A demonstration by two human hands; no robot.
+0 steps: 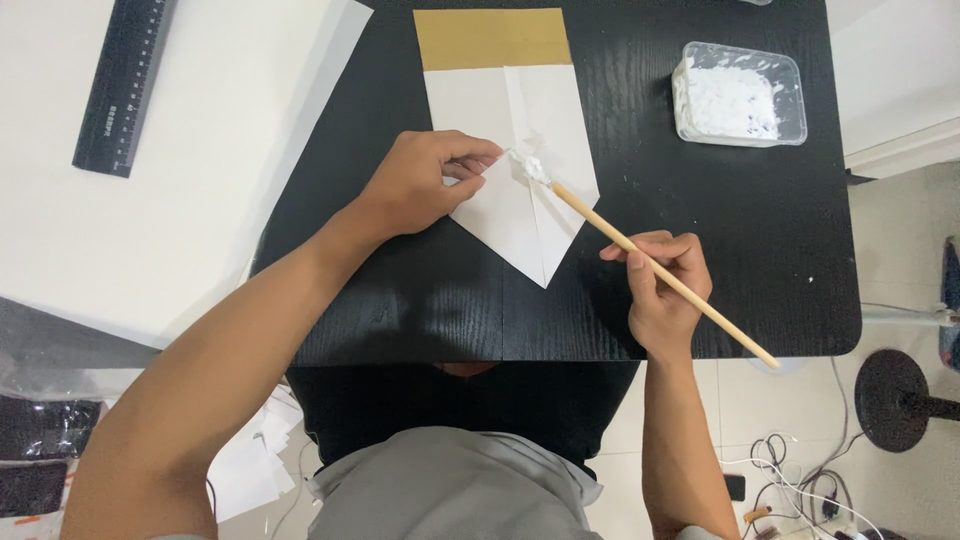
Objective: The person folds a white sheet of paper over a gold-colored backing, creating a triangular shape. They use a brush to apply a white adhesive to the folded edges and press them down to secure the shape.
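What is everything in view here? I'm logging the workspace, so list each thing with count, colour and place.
Folded paper: one, white with a gold-brown top strip, pointed end toward the person, on the table's middle.
Wooden stick: one, tan, white paste on its tip, touching the paper.
Plastic tub: one, clear, holding white paste, table's upper right.
Table: one, black.
Ruler: one, black, on a white sheet at upper left.
White sheet: one, large, left.
Cables: several, on the floor, lower right.
Left hand: pressing on the paper.
Right hand: gripping the stick.
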